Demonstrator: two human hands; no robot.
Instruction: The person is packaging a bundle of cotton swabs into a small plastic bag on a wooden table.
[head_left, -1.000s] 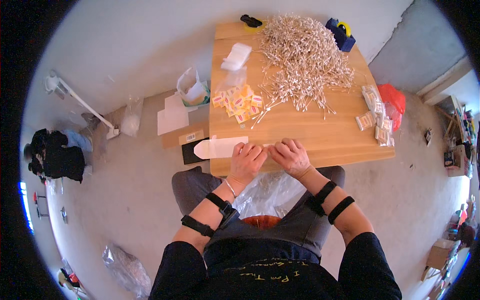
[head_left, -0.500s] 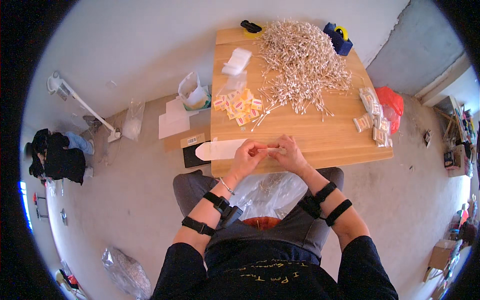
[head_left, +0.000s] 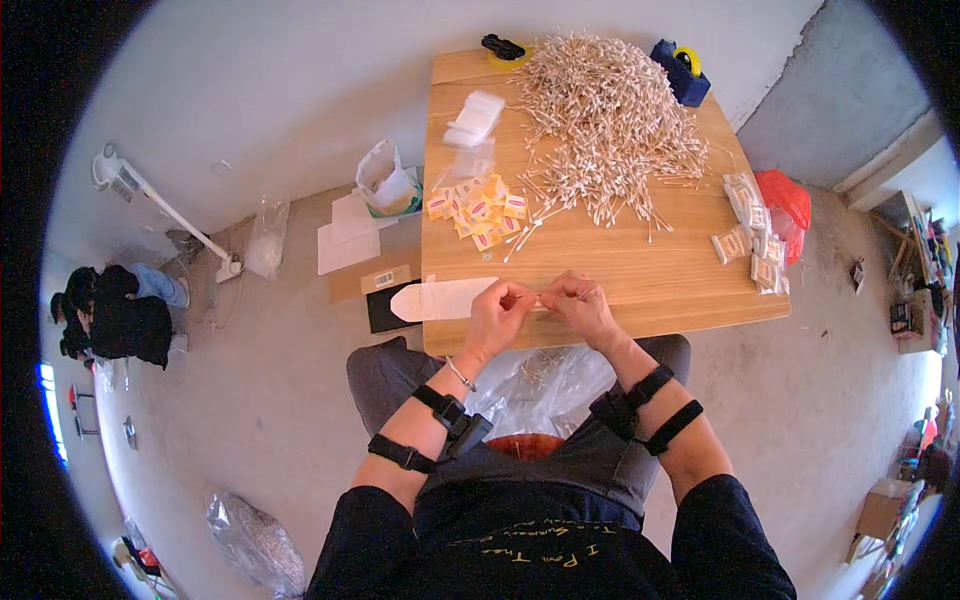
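Note:
Near the table's front edge, my left hand [head_left: 499,314] and my right hand [head_left: 582,306] meet with fingers pinched. A small pale thing shows between their fingertips, too covered to name. A white paper strip [head_left: 440,299] with a pointed end lies left of my left hand and runs beneath it. Farther off, a large heap of cotton swabs [head_left: 610,125] covers the back of the table. Small yellow-and-white printed cards [head_left: 478,207] are piled at the left. Above them rests a stack of clear plastic bags [head_left: 474,118].
Filled small packets [head_left: 757,245] lie at the table's right edge by a red plastic bag [head_left: 784,205]. A blue tape dispenser [head_left: 681,75] and a tape roll [head_left: 510,55] stand at the back. Clear plastic sheeting [head_left: 545,385] covers my lap. Another person [head_left: 120,315] is at far left.
My right hand's fingers have closed in more tightly beside the left fingertips, and less of the pale thing shows. The things on the table lie as before.

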